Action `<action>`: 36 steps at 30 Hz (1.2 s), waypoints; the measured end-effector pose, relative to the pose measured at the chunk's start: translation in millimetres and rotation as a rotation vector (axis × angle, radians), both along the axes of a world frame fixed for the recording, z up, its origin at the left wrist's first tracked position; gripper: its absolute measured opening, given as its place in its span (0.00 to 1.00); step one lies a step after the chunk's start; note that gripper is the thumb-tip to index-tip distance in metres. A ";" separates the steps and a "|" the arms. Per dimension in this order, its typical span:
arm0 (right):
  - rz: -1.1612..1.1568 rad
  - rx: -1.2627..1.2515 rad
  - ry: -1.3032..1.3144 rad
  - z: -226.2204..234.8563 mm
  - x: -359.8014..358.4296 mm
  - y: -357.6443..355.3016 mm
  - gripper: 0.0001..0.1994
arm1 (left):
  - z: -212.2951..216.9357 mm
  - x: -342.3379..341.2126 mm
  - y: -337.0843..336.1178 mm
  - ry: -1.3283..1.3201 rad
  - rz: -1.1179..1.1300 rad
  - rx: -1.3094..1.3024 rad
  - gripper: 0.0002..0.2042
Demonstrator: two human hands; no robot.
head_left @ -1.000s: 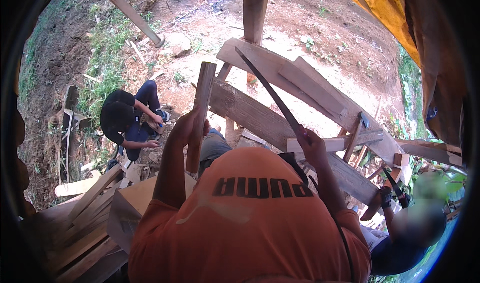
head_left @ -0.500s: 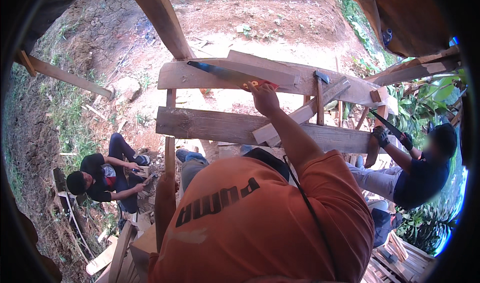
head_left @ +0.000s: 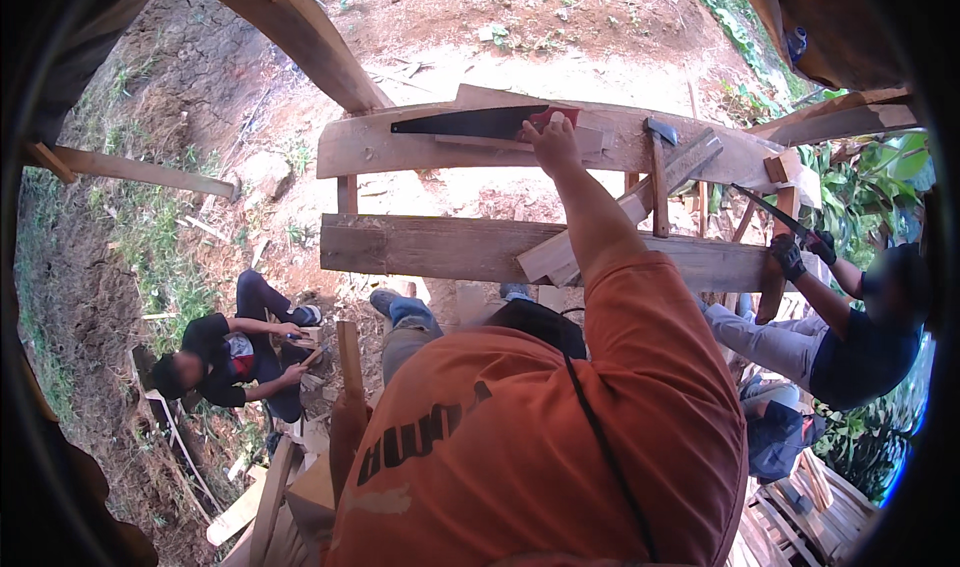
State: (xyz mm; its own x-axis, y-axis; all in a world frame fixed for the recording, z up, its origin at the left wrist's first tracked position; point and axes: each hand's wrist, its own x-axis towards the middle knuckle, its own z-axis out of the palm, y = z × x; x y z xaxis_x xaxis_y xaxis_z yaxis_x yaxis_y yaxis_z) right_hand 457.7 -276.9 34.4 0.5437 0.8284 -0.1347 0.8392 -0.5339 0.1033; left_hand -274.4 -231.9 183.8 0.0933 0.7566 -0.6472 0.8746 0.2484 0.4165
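My right hand (head_left: 553, 145) reaches forward with its fingers closed at the red handle of a handsaw (head_left: 460, 123). The saw's dark blade points left, along the far plank (head_left: 370, 145) and over thinner boards on it. Low at the left, my left hand (head_left: 348, 415) is partly hidden by my body and seems closed around a short wooden stick (head_left: 350, 359), which stands upright. A hatchet-like tool (head_left: 660, 177) with a wooden handle rests right of my right arm, across both planks.
A near plank (head_left: 430, 247) runs parallel to the far one, with short boards (head_left: 560, 257) laid slantwise across. At the right, a gloved person (head_left: 860, 337) holds another saw. Another person (head_left: 225, 357) sits low at the left with a tool. Stacked timber (head_left: 790, 527) lies lower right.
The handsaw has shifted right and now lies flatter along the far plank, my right hand moving with it. The stick at my left hand has come down, away from the near plank.
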 end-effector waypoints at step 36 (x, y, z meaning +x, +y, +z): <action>-0.933 0.198 0.296 -38.6 65.8 -291.1 0.36 | 1.1 97.1 28.5 -0.189 0.154 -0.149 0.18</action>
State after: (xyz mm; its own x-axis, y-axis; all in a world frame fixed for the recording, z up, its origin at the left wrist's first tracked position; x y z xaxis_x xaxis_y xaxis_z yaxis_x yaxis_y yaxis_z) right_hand 523.6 -568.0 -4.3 0.9552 0.1092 -0.2751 0.0529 -0.9775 -0.2043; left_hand -177.4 -203.4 184.9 0.1142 0.6693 -0.7341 0.7318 0.4431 0.5179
